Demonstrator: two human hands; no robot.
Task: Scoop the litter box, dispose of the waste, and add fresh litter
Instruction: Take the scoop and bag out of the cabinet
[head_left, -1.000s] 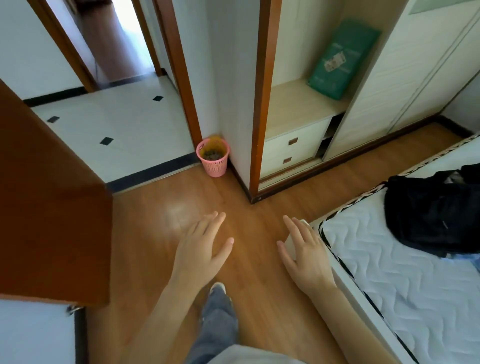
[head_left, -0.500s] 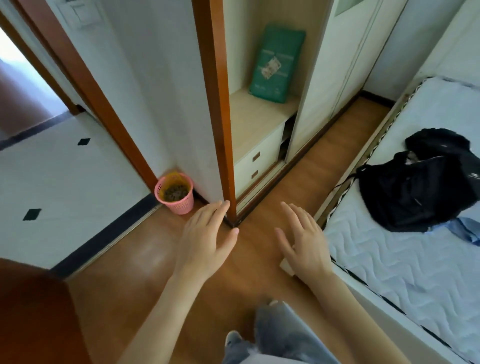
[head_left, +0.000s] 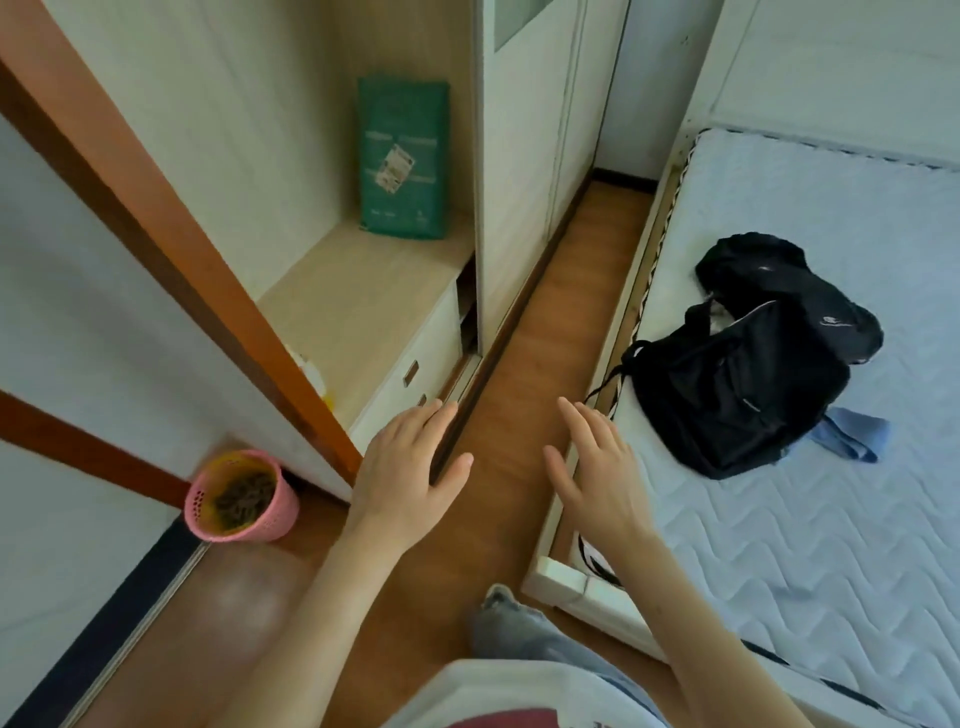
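Note:
A green litter bag (head_left: 402, 158) stands upright on the open wardrobe shelf (head_left: 358, 291), leaning against the back wall. On the floor at the lower left stands a pink mesh waste basket (head_left: 241, 497) with dark clumps inside. My left hand (head_left: 408, 470) and my right hand (head_left: 592, 475) are stretched out in front of me with straight fingers, holding nothing, above the wooden floor. Both hands are well short of the bag. No litter box or scoop is in view.
A bed with a white quilted mattress (head_left: 810, 509) fills the right side, with a black backpack (head_left: 748, 358) and a blue cloth (head_left: 852, 434) on it. A narrow strip of wooden floor (head_left: 550, 322) runs between wardrobe and bed. Drawers (head_left: 410, 379) sit under the shelf.
My view has swung right and moved closer to the wardrobe. The green bag is larger and more central, the pink basket has shifted to the lower left. Both hands stay empty.

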